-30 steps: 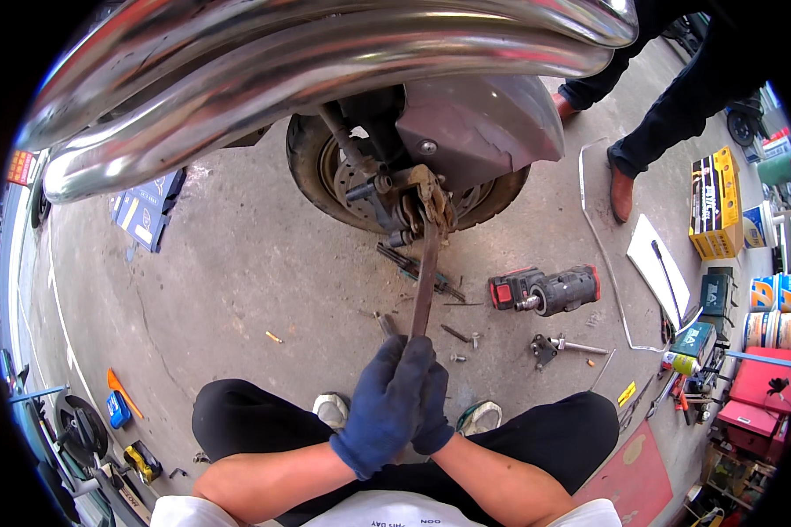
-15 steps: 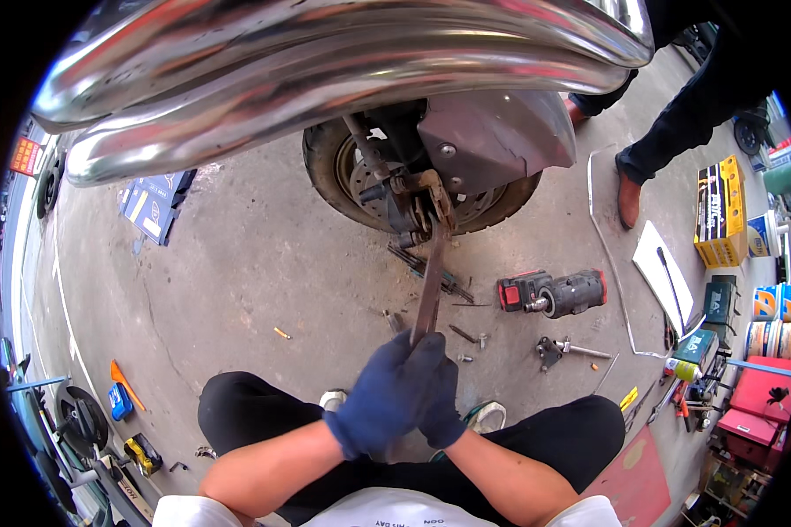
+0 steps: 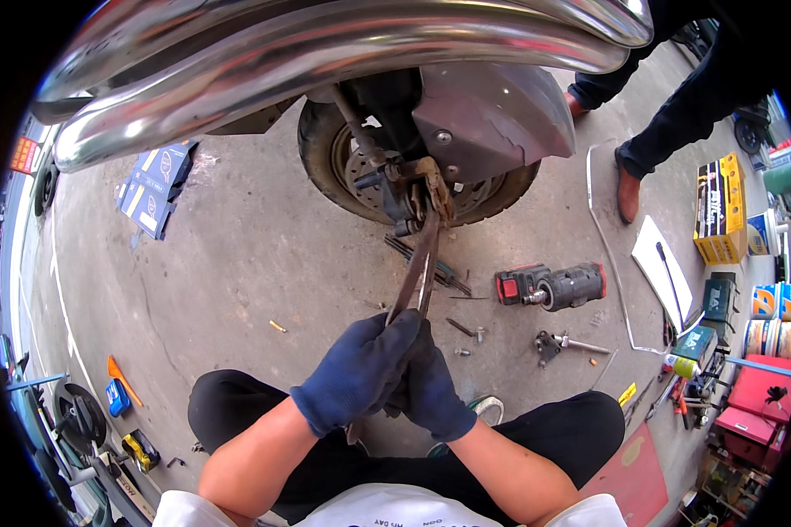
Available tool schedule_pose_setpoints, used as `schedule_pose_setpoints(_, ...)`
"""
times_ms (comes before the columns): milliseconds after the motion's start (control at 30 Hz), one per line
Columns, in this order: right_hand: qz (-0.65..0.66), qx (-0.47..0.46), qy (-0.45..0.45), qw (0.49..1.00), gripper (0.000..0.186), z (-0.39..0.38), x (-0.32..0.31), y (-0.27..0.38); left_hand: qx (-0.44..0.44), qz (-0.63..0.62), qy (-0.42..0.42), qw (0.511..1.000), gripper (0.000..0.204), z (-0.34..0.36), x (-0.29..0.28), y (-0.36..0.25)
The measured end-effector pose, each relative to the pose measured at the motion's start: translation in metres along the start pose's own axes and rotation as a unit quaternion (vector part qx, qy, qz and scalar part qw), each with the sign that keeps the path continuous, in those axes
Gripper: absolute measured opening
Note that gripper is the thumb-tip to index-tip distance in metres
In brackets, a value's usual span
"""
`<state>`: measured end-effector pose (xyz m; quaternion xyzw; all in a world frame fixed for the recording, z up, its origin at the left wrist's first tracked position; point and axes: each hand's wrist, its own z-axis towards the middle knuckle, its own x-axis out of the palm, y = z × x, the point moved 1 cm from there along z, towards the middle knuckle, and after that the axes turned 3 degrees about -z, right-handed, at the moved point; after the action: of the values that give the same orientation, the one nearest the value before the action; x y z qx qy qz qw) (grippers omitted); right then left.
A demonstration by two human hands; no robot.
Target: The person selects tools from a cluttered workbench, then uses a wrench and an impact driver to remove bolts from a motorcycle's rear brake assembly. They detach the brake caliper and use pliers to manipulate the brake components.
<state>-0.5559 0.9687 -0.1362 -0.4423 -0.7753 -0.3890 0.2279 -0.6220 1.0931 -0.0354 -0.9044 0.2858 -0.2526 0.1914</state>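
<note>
My left hand (image 3: 350, 367) and my right hand (image 3: 435, 386), both in dark blue gloves, are closed side by side in front of me. From the left hand a long, flat, brownish metal bar (image 3: 410, 277) runs up to a rusty brake caliper (image 3: 431, 186). Close beside it lies a narrower, shiny metal bar (image 3: 427, 279), whose near end goes into my right hand. The bars' far tips are in or against the caliper; exactly where they sit is hard to see. Behind the caliper stand a wheel (image 3: 315, 162) and a grey fender (image 3: 501, 114).
Chrome tubes (image 3: 325, 75) hang across the top. On the floor lie a cordless impact wrench (image 3: 571, 286), bolts (image 3: 481, 335), a ratchet-like tool (image 3: 549, 348) and blue cardboard (image 3: 154, 193). A person's brown shoe (image 3: 628, 193) stands at the right, near a yellow box (image 3: 719, 209).
Both hands have moved slightly up and left. The bars have swung left at their near ends and spread apart a little, so the shiny one shows more. The view has shifted slightly.
</note>
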Motion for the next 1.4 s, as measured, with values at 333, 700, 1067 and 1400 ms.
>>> schedule_pose_setpoints(333,-0.046,-0.168,-0.039,0.984,0.039,0.014,-0.005,-0.035,-0.075,-0.138,0.038,0.987,0.04,-0.004,0.007,0.002)
schedule_pose_setpoints(700,-0.248,-0.303,-0.186,0.901,0.043,0.042,-0.002,-0.075,-0.083,-0.214,0.092,0.969,0.037,0.006,0.007,0.014)
schedule_pose_setpoints(1067,-0.241,-0.282,-0.197,0.907,0.045,0.035,0.002,-0.068,-0.081,-0.26,0.12,0.955,0.035,0.008,0.017,0.015)
schedule_pose_setpoints(1400,-0.232,-0.268,-0.191,0.915,0.048,0.032,0.007,-0.065,-0.096,-0.276,0.11,0.95,0.035,0.008,0.02,0.02)
